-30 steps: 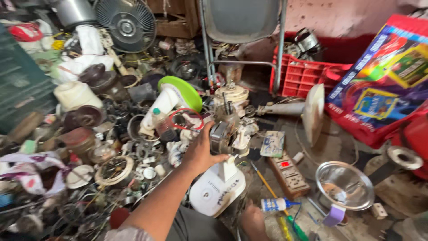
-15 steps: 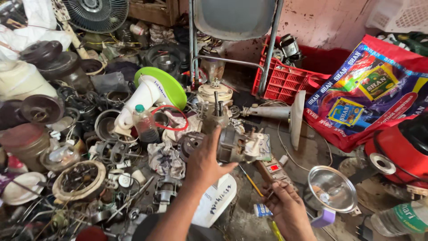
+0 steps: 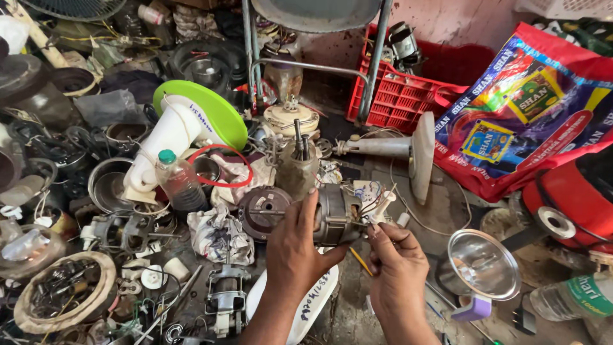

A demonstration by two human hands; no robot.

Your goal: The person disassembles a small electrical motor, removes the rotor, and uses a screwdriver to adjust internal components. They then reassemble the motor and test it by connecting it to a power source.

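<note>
The left hand (image 3: 295,246) is closed around a grey round metal fan motor (image 3: 337,214), held above the cluttered floor. The right hand (image 3: 396,265) pinches with its fingertips the thin wires (image 3: 370,203) at the motor's right end. A clear plastic bottle with green cap (image 3: 179,182) stands to the left of the grip.

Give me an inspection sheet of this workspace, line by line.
Surface: dirty floor, mostly covered.
Job's things: small electric motor held over the floor, loose wires at its end.
Clutter: plastic bottle, green-based fan stand, metal bowl, motor parts.
Grips: left hand clasps the motor; right hand pinches at its wires.
Cables: red wire loop.
Surroundings: red crate, printed bag, metal chair.
</note>
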